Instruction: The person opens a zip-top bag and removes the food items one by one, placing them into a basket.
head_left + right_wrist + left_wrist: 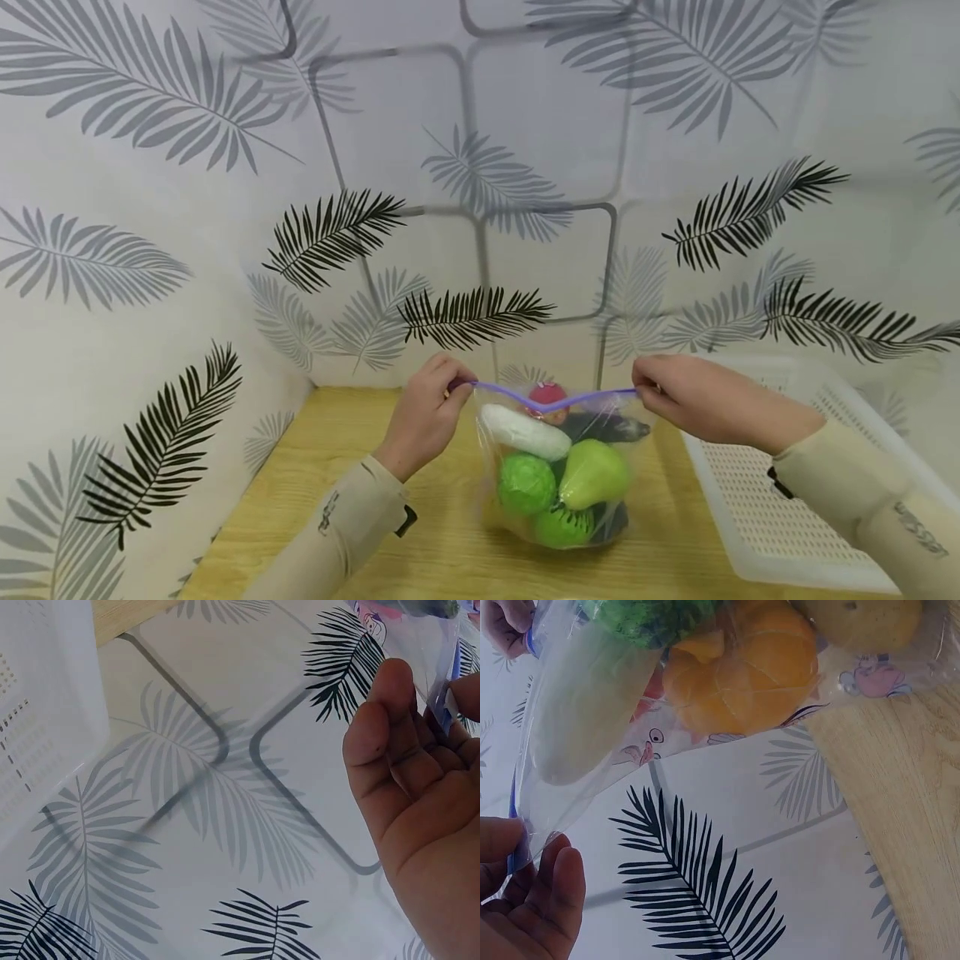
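A clear zip bag (491,500) with a purple top strip stands upright on the wooden table, full of toy fruit and vegetables. My left hand (427,412) pinches its top left corner. At the opposite top corner my right hand (693,396) pinches the strip. Inside show a white radish-like piece (525,432), a green ball-shaped vegetable (527,483), a yellow-green pear (595,475), a red round piece (547,398) and a dark long piece (607,427). The left wrist view also shows an orange pumpkin (742,671) and a tan potato-like piece (870,622) through the plastic.
A white perforated basket (720,517) sits on the table at the right, under my right forearm. The wooden table (337,442) ends at a back wall (540,108) covered with leaf-patterned sheeting, which continues down the left side.
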`<state>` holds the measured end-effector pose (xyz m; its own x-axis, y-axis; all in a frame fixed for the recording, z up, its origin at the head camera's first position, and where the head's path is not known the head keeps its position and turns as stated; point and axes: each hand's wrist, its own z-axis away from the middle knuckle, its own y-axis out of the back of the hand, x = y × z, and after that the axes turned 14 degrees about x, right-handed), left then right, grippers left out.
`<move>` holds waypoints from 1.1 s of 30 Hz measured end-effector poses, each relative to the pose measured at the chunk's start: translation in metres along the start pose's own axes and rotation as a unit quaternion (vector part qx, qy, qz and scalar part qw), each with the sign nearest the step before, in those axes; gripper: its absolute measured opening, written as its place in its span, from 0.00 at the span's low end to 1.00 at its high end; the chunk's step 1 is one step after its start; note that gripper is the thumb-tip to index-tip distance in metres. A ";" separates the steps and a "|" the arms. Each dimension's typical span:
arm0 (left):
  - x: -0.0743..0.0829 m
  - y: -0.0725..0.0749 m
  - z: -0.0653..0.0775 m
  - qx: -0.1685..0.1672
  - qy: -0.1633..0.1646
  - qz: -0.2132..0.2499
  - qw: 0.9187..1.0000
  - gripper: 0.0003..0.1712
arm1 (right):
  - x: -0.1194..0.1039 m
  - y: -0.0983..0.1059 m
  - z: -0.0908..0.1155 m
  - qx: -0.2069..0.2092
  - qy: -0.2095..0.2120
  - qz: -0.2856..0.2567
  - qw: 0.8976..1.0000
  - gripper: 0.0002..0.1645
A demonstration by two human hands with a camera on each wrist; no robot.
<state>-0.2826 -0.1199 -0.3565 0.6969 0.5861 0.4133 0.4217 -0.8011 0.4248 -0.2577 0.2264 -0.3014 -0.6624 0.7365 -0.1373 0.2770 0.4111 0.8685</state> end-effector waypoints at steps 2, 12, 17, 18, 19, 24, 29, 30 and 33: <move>0.001 0.001 -0.001 -0.004 0.001 0.006 1.000 0.06 | 0.001 0.003 0.002 0.003 0.003 0.002 1.000 0.12; 0.002 0.007 -0.002 -0.029 0.031 0.050 0.998 0.05 | 0.007 0.010 0.013 0.011 0.005 -0.012 1.000 0.11; 0.002 0.017 -0.006 -0.054 0.052 0.090 0.993 0.06 | 0.005 0.014 0.018 0.014 0.007 -0.035 0.999 0.09; 0.002 0.018 -0.006 -0.057 0.056 0.097 0.992 0.06 | 0.005 0.013 0.019 0.012 0.006 -0.041 0.999 0.09; 0.002 0.019 -0.006 -0.060 0.058 0.100 0.991 0.06 | 0.004 0.013 0.020 0.008 0.003 -0.048 0.999 0.09; -0.005 0.021 0.001 -0.079 0.069 0.081 0.991 0.06 | -0.005 0.007 0.025 -0.012 0.000 -0.088 0.996 0.08; -0.009 0.022 0.009 -0.095 0.077 0.059 0.991 0.06 | -0.011 0.002 0.026 0.010 -0.004 -0.096 0.995 0.06; -0.010 0.021 0.009 -0.098 0.075 0.054 0.991 0.07 | -0.011 0.003 0.026 0.012 -0.007 -0.094 0.996 0.06; -0.009 0.019 0.009 -0.104 0.067 0.028 0.992 0.07 | -0.010 0.004 0.027 0.008 -0.011 -0.080 0.997 0.08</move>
<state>-0.2755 -0.1411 -0.3591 0.6269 0.5636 0.5379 0.2463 -0.7984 0.5495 -0.2309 0.2353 -0.3095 -0.6833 0.6722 -0.2851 0.1800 0.5335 0.8264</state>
